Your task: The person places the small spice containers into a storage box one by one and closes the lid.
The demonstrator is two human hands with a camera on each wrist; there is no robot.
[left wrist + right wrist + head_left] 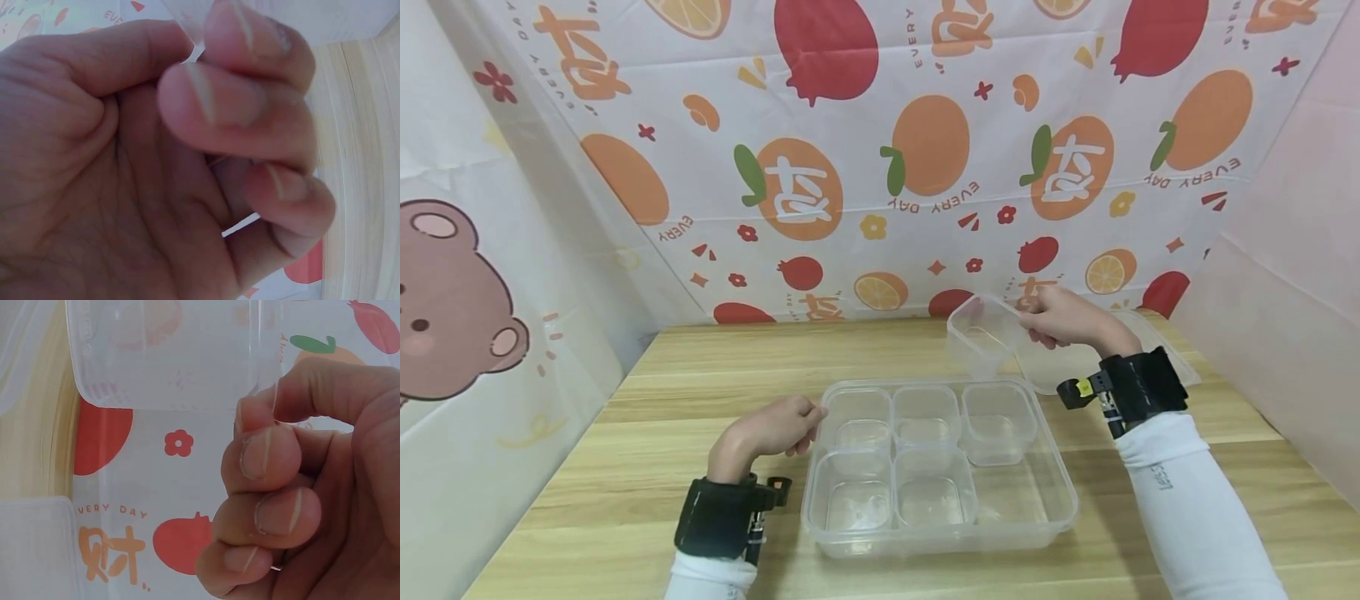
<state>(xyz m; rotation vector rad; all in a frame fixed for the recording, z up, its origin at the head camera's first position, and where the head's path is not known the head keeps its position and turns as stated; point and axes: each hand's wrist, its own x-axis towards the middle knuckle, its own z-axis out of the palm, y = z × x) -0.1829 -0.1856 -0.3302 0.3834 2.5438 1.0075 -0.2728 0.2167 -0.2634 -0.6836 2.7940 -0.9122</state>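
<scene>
A large clear plastic storage box [1063, 475] sits on the table, with several small clear boxes [861, 492] standing in two rows inside it. Bare floor of the large box shows at its front right. At its back left corner, my left hand [771, 429] pinches the rim between thumb and fingertips. In the left wrist view, that hand's other fingers [231, 112] curl toward the palm. My right hand [1067, 318] pinches the edge of another small clear box [981, 346], held behind the large box's back right corner. Its open top shows in the head view.
A flat clear lid [1176, 362] lies on the wooden table [722, 358] at the back right, partly behind my right hand. A fruit-printed cloth [865, 192] hangs along the table's back edge, with further cloths at both sides.
</scene>
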